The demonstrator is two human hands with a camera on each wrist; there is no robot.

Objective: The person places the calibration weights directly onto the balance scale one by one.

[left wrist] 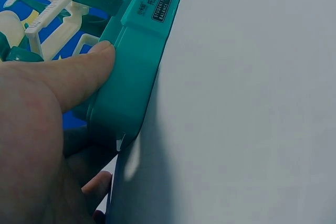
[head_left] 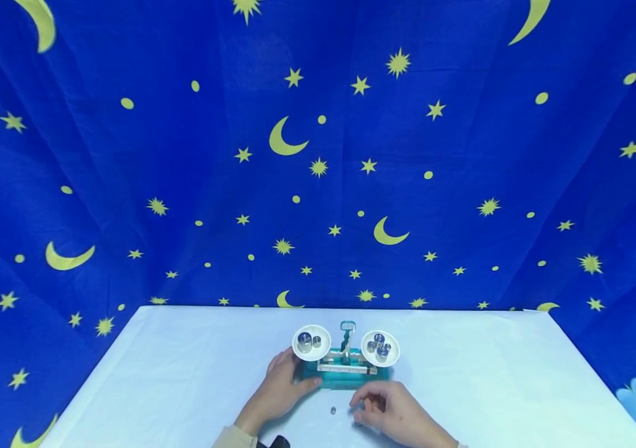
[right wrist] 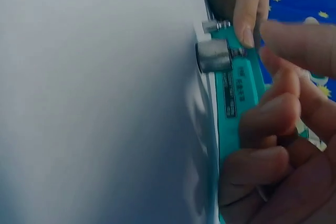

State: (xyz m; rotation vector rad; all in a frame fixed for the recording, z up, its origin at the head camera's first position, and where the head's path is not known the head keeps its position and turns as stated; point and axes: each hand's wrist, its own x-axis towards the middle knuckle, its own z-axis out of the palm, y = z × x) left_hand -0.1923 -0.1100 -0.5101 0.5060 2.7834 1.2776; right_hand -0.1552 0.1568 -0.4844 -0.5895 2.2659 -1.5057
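Note:
A green tray balance [head_left: 346, 381] stands on the table, its base labelled "Student Tray Balance". My left hand [head_left: 283, 387] grips the left end of the base; in the left wrist view the thumb [left wrist: 89, 74] lies on top. The left pan [head_left: 312, 357] carries two metal weights [head_left: 304, 341]. Several weights [head_left: 382, 353] stand in the right pan [head_left: 369, 358]. My right hand [head_left: 393, 410] is in front of the base's right part, fingers loosely bent, nothing between them. Close to it in the right wrist view are a larger metal weight [right wrist: 212, 56] and a smaller weight [right wrist: 211, 25].
The white table [head_left: 183, 367] meets a blue cloth backdrop [head_left: 340, 186] with yellow moons and stars at its far edge. A dark object [head_left: 280, 442] shows at the bottom edge beside the left wrist.

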